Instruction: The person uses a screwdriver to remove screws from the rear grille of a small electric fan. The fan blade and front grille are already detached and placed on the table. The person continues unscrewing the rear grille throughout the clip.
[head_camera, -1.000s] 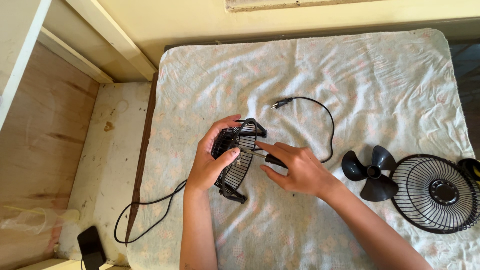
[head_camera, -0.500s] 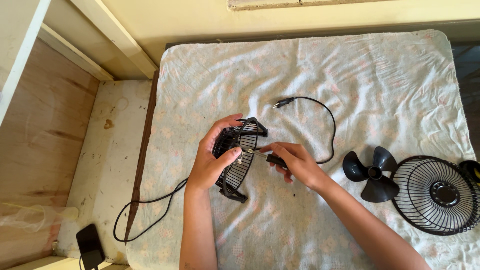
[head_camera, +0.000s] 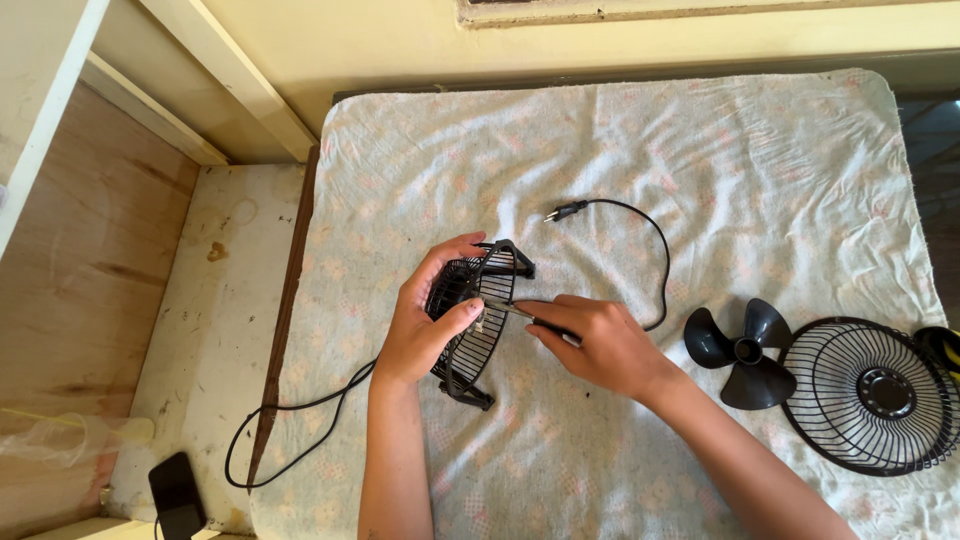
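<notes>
Pale cloth (head_camera: 700, 150) covers the table. Head view: my left hand (head_camera: 415, 330) grips the fan frame (head_camera: 475, 315) on edge at the cloth's middle, thumb pressed on its grille. My right hand (head_camera: 600, 345) pinches a screwdriver (head_camera: 520, 313), fingers closed round the handle, tip at the hub. Blade (head_camera: 740, 350) and front grille (head_camera: 875, 392) lie right, just beside each other. Cord (head_camera: 655, 250) loops behind.

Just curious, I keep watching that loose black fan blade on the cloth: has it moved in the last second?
No. The fan blade keeps its place beside the detached round grille; both drift a touch together, so only the camera shifted.
</notes>
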